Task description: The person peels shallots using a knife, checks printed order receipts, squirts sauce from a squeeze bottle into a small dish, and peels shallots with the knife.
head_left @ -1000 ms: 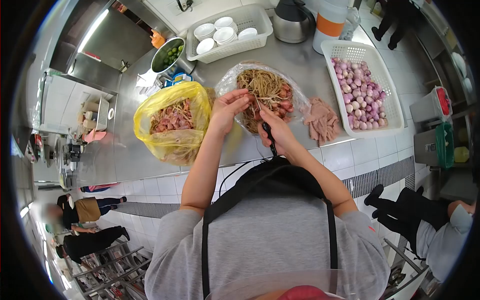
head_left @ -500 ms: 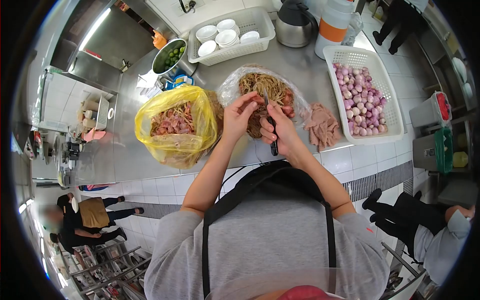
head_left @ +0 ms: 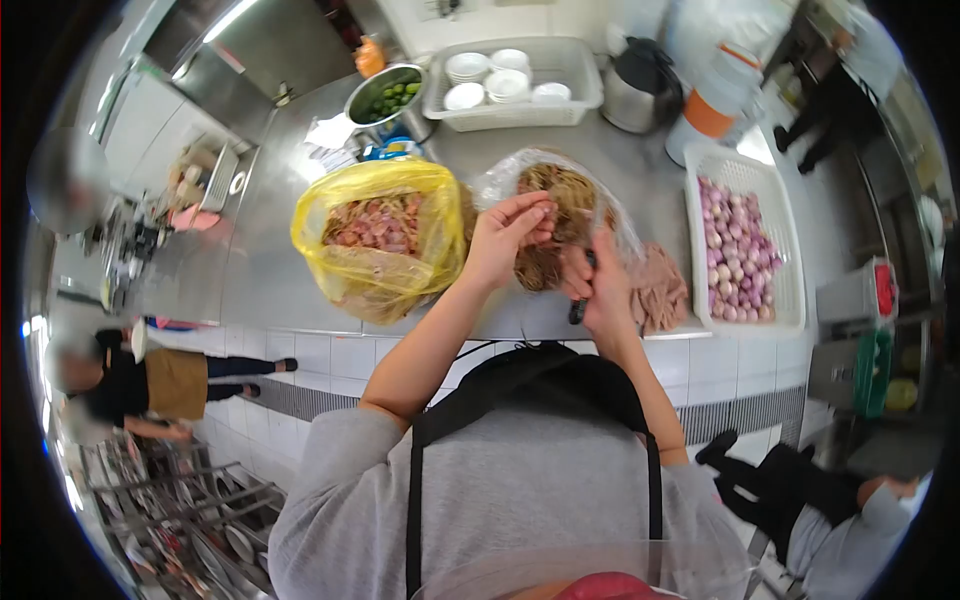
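Over the open clear plastic bag of shallots with dry stalks, my left hand is closed in a pinch. What its fingertips hold is hidden and blurred. Close beside it, my right hand is wrapped round a small knife by its black handle; the blade is hard to see. To the left stands a yellow plastic bag, open at the top, with reddish-brown skins and trimmings in it. A crumpled pinkish-brown cloth lies right of my right hand.
A white basket of peeled shallots stands at the right. Along the back are a metal pot of green limes, a basket with white bowls, a steel jug and an orange-banded container. Other people stand left and right.
The view has shifted, so the counter's things sit lower and mostly further right. My right hand has turned and dropped slightly from my left, still with the knife.
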The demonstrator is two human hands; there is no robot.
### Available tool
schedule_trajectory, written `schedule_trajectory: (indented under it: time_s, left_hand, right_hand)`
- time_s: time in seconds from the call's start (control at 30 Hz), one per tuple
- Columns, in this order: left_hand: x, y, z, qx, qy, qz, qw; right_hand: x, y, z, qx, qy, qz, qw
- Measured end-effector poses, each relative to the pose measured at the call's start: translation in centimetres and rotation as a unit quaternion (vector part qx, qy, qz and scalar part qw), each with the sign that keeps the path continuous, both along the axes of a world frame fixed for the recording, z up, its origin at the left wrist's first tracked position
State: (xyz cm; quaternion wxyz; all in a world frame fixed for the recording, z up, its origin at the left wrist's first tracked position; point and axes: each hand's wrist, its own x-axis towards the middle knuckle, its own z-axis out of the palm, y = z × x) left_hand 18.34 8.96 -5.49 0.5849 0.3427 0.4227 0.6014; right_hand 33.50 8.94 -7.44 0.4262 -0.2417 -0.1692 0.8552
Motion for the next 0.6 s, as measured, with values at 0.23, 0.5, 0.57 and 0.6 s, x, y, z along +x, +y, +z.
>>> schedule_trajectory:
  time_s: [0.23,0.5,0.57,0.6]
  left_hand:
    - [-6.8,-5.3,6.1,0.125,-0.095,0.104,0.982]
    - [-12.2,-8.6,7.0,0.142,-0.01,0.215,0.966]
    - [-12.9,-9.1,6.9,0.159,-0.009,0.228,0.961]
    - [-13.4,-9.3,6.8,0.166,0.02,0.233,0.958]
  right_hand:
    - [-4.3,-0.7,5.1,0.123,0.012,0.095,0.988]
    - [-13.4,-3.7,9.3,0.352,-0.123,0.239,0.896]
    - [-14.4,-4.2,9.2,0.354,-0.122,0.246,0.894]
    - [-14.7,-4.3,9.0,0.354,-0.127,0.248,0.893]
